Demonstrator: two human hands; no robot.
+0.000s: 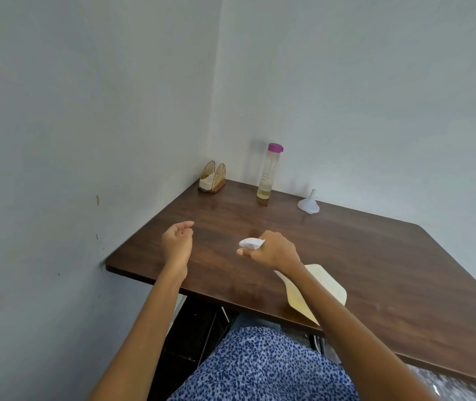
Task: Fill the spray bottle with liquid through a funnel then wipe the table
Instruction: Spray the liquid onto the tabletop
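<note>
Gripping: right hand [271, 250] fisted around a white crumpled tissue [250, 243], wad poking out on the thumb side, held just above the table, not clearly touching the wood.
Left hand: left hand [177, 241] loosely curled, fingers bent toward palm, nothing in it, hovering over the near-left part of the table, apart from the right hand.
Clothing: blue patterned fabric [263, 369] at bottom of view, bare forearms reaching forward.
Near object: cream flat pouch or sheet [325, 287] lying on the table near the front edge, partly hidden under the right forearm; cannot tell what it is.
Surface: dark brown wood table [375, 264] pushed into a wall corner; dark frame visible below the front edge.
Funnel: small white funnel [309, 204] resting upside-down, wide mouth on the wood, spout up, toward the far edge, right of the bottle.
Bottle: tall clear bottle [268, 175] with purple cap [275, 147], upright near the back wall, yellowish liquid low in the bottom; spray head not discernible.
Far corner: gold wire napkin holder [213, 178] with white napkins inside, in the back-left corner, left of the bottle, well apart from both hands.
Walls: pale blue-grey walls [86, 111] on the left and behind.
</note>
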